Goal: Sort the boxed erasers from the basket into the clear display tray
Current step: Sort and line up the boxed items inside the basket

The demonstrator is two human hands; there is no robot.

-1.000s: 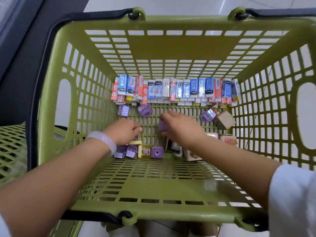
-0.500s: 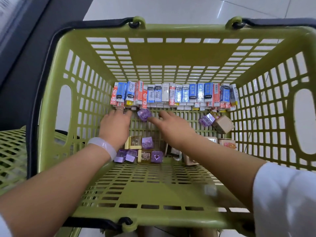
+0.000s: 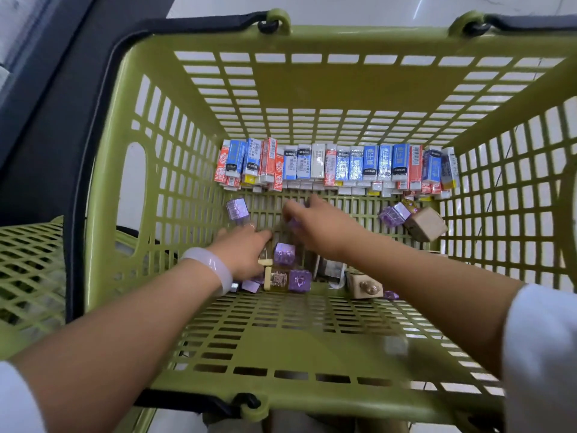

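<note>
Both arms crossed the basket [image 3: 187, 157] over scattered purple cubes [image 3: 284, 254]; right hand [image 3: 324, 226] pinched one, left hand's [image 3: 246, 254] grip unclear.

near basket [image 3: 103, 245] floor open; eraser row [image 3: 337, 167] blocks far wall, purple cubes [image 3: 284, 254] clutter middle

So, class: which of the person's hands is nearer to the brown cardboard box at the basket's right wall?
Right. The right hand is mid-basket, left of the brown cardboard box; the left hand lies farther left again, past the right hand.
</note>
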